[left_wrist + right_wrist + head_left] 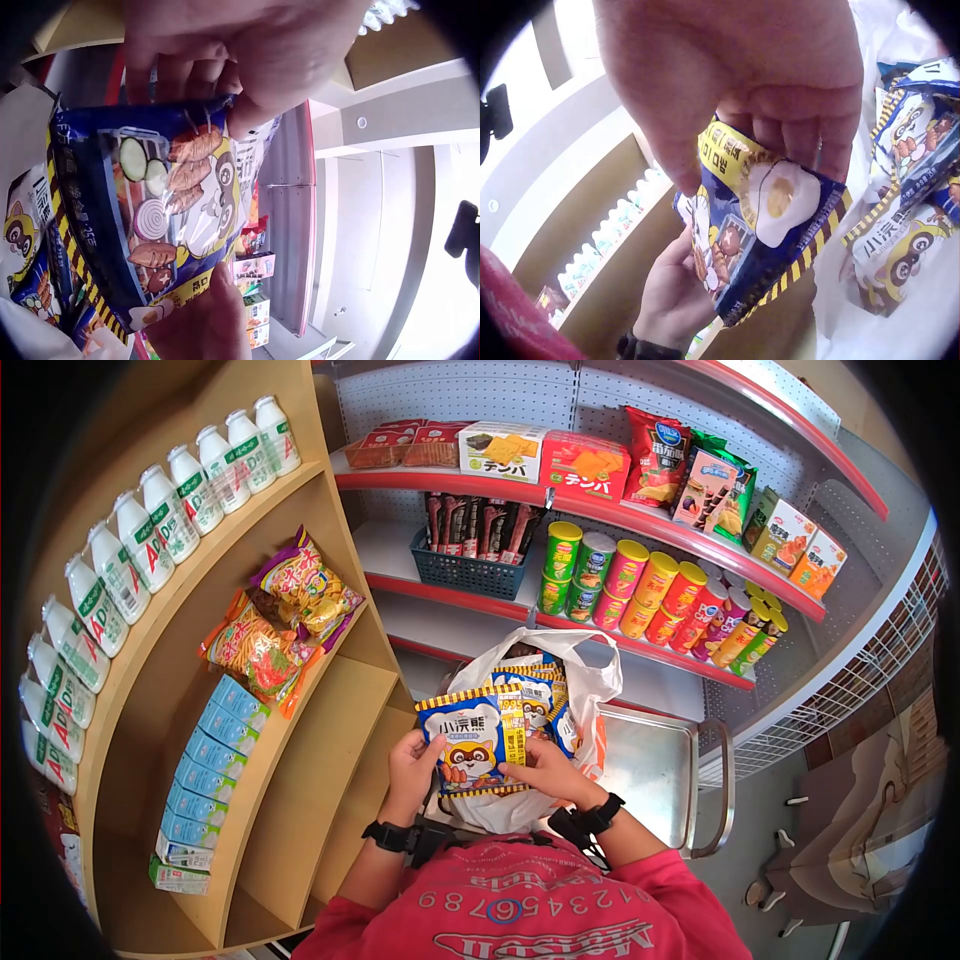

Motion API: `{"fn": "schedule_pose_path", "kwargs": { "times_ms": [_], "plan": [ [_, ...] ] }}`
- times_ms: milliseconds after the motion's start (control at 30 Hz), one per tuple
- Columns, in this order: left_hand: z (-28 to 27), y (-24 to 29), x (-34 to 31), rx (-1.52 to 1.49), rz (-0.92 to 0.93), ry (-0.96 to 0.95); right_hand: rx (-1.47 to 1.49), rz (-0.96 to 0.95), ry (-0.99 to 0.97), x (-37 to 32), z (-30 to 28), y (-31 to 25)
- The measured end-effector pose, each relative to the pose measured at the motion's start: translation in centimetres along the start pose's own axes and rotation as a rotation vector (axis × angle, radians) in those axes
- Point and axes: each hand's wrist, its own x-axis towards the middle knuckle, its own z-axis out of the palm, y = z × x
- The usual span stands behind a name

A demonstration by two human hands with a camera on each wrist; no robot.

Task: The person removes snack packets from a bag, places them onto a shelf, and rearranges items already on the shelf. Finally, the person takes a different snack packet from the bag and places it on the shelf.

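Together left hand (412,762), right hand (548,768) grip one snack packet (470,742); several more in bag (592,682).

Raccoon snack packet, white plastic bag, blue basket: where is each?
Raccoon snack packet (470,745), head view, middle of its front.
White plastic bag (600,680), head view, its right wall.
Blue basket (470,575), head view, its front wall.

Wooden shelving (330,760) stands left of red-edged metal shelves (395,550) over grey floor (765,805).
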Motion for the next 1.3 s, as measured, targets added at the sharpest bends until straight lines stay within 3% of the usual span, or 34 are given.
{"fn": "schedule_pose_path", "kwargs": {
  "times_ms": [333, 433, 500, 600, 667, 700, 767, 833, 900, 967, 1033, 1067, 1133, 1300],
  "plan": [
    [0.5, -1.0, -0.3, 0.013, -0.027, -0.032, 0.023, 0.035, 0.069, 0.0, 0.4, 0.6],
    [0.8, -1.3, -0.7, -0.072, -0.072, -0.097, 0.025, 0.008, 0.082, -0.1, 0.7, 0.8],
    [0.5, -1.7, -1.1, 0.06, -0.125, -0.209, 0.034, -0.012, 0.093, 0.0, 0.8, 1.0],
    [0.6, -2.3, -1.0, 0.045, -0.048, -0.173, 0.061, 0.016, 0.082, -0.1, 0.7, 1.1],
    [0.3, -2.1, -0.9, 0.077, -0.029, -0.164, -0.09, 0.197, 0.022, -0.2, -0.1, 0.5],
    [0.1, -1.6, -0.8, 0.093, -0.061, -0.123, -0.089, 0.199, 0.024, -0.2, -0.2, 0.9],
    [-0.4, -0.9, -0.6, 0.11, -0.092, -0.081, -0.109, 0.001, 0.246, 0.0, -0.8, 2.3],
    [-1.1, -0.4, -0.6, 0.107, -0.113, 0.031, -0.07, 0.06, 0.275, -0.1, -2.0, 2.3],
    [-2.0, -0.9, -0.4, 0.135, -0.065, 0.06, -0.706, -0.121, 0.465, -0.6, -3.1, 2.0],
    [-2.4, -0.8, -0.5, 0.057, -0.055, 0.126, -0.755, -0.042, 0.478, -1.2, -3.9, 2.5],
    [-3.4, -1.5, -0.5, 0.084, -0.029, 0.127, -1.064, 0.028, 0.453, -1.8, -4.3, 3.5],
    [-3.8, -1.8, -0.5, 0.097, -0.019, 0.146, -1.065, 0.028, 0.456, -2.0, -4.6, 3.9],
    [-3.7, -1.6, -0.5, 0.107, -0.008, 0.17, -1.045, 0.21, 0.319, -2.3, -4.9, 4.4],
    [-3.6, -1.1, 0.0, 0.152, 0.013, 0.147, -1.073, 0.251, 0.32, -2.3, -4.8, 5.2]
  ]
}}
